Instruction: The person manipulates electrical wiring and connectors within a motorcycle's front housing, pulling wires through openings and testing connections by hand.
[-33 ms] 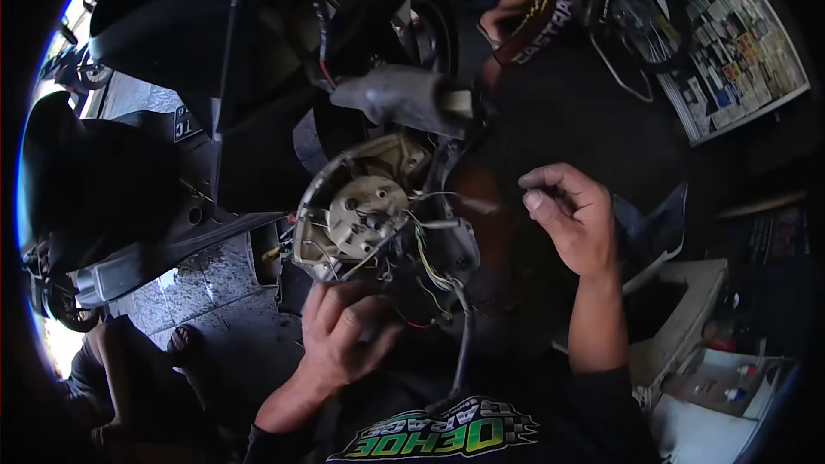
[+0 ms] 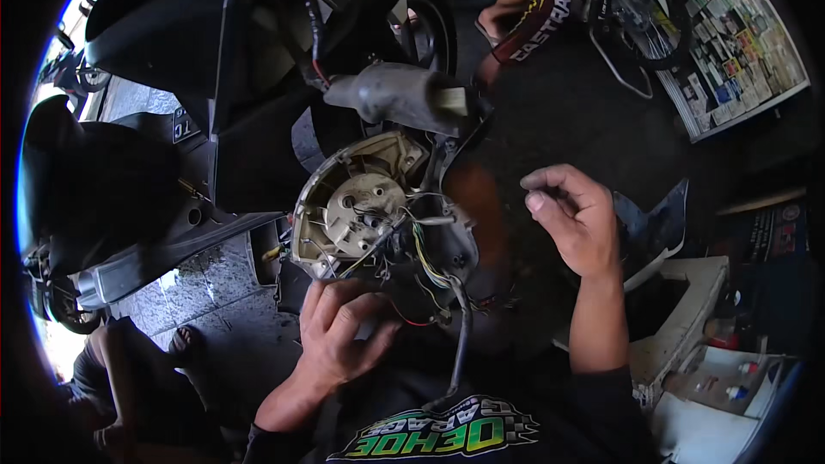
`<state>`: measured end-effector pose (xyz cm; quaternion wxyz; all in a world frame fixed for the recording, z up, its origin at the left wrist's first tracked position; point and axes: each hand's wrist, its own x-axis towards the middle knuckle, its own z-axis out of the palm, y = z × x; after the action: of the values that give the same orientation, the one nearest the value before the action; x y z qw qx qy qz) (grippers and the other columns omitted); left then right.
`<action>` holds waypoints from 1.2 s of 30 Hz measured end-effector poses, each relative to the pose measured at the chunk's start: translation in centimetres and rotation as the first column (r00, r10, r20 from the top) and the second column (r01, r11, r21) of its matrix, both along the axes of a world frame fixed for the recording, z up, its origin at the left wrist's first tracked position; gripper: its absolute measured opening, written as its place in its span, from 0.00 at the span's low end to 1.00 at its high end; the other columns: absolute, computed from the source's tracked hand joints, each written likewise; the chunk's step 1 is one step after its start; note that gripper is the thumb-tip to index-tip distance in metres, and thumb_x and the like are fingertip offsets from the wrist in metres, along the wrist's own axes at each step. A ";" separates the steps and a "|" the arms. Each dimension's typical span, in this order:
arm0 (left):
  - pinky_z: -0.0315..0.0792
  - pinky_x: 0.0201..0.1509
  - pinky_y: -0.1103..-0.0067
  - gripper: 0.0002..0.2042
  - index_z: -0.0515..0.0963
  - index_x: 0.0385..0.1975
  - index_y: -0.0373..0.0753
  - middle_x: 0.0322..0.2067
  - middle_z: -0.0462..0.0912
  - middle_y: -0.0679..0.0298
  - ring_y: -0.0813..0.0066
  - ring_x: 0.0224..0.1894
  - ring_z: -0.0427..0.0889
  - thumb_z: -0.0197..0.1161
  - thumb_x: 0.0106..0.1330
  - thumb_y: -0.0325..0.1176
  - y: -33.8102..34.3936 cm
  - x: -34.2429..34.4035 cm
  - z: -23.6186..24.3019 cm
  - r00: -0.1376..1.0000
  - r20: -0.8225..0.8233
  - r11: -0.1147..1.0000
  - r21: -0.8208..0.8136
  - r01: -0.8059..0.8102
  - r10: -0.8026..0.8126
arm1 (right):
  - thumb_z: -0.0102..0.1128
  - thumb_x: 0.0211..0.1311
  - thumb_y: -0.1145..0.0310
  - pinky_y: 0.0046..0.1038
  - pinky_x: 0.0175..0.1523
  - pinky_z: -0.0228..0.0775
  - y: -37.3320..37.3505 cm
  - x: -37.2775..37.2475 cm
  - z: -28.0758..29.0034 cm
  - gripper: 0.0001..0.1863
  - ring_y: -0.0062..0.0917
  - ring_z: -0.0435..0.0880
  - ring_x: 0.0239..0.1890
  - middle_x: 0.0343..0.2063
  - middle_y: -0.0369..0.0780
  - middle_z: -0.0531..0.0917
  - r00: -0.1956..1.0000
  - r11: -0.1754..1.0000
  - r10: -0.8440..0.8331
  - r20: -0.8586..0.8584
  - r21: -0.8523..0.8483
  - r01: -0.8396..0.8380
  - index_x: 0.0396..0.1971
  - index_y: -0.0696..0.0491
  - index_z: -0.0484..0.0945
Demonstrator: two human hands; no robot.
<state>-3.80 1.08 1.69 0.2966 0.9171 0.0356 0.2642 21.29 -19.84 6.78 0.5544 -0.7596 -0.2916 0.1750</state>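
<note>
A cream instrument cluster housing [image 2: 363, 193] lies back side up before me, with a round gauge back and several thin wires [image 2: 421, 245] running out of it. My left hand [image 2: 344, 326] is closed at its near edge, fingers curled; what they grip is hidden. A red wire [image 2: 417, 322] runs out beside that hand to a small connector. To the right of the housing, apart from it, my right hand [image 2: 571, 215] is raised with thumb and forefinger bent toward each other; anything between them is too thin to make out. A grey sheathed cable [image 2: 462, 335] leads from the wires toward me.
A worn grey tube-shaped part [image 2: 391, 96] sits just beyond the housing, near dark motorcycle bodywork [image 2: 155, 34]. Another person's sleeve [image 2: 546, 0] and foot show at the top. A pale crate [image 2: 687, 309] stands at right; a seated person's leg [image 2: 107, 369] is at lower left.
The picture is brighter and sharper. A pale blurred streak between the housing and my right hand no longer shows. Both hands stay in nearly the same place.
</note>
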 end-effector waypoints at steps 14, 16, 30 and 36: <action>0.75 0.41 0.66 0.22 0.79 0.44 0.37 0.38 0.81 0.57 0.57 0.37 0.81 0.81 0.49 0.29 1.4 0.8 1.7 0.999 0.021 0.995 -0.090 -0.042 0.044 | 0.75 0.52 0.78 0.25 0.40 0.79 -0.2 -4.7 1.3 0.22 0.25 0.85 0.35 0.38 0.39 0.83 0.920 0.944 0.329 0.213 -0.049 -0.327 0.50 0.54 0.83; 0.75 0.41 0.66 0.23 0.79 0.44 0.36 0.37 0.81 0.56 0.57 0.36 0.80 0.81 0.49 0.30 1.2 0.6 1.8 0.999 0.018 0.994 -0.100 -0.036 0.038 | 0.79 0.50 0.73 0.26 0.40 0.80 1.4 -6.2 1.9 0.25 0.26 0.84 0.34 0.41 0.39 0.80 0.860 0.940 0.335 0.386 -0.078 -0.332 0.51 0.50 0.84; 0.74 0.32 0.75 0.11 0.84 0.33 0.38 0.33 0.82 0.63 0.68 0.30 0.81 0.76 0.51 0.32 -2.9 -1.1 0.5 0.932 0.360 0.991 -0.104 0.084 -0.041 | 0.68 0.66 0.78 0.23 0.46 0.79 2.3 -4.7 -0.8 0.11 0.22 0.85 0.39 0.44 0.45 0.83 0.965 0.971 0.131 0.227 0.168 -0.171 0.46 0.64 0.83; 0.74 0.36 0.75 0.12 0.85 0.35 0.37 0.33 0.82 0.64 0.70 0.34 0.81 0.76 0.51 0.30 -5.4 -0.5 1.6 0.949 0.274 0.972 -0.127 0.196 -0.155 | 0.70 0.65 0.71 0.23 0.47 0.76 2.6 -4.1 -0.6 0.13 0.27 0.85 0.43 0.44 0.48 0.83 0.929 0.965 0.158 0.333 0.148 -0.217 0.44 0.63 0.83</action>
<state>-4.32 -4.31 3.29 0.3905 0.8481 -0.0656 0.3519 17.15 -17.27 6.22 0.5478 -0.6924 -0.4636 0.0750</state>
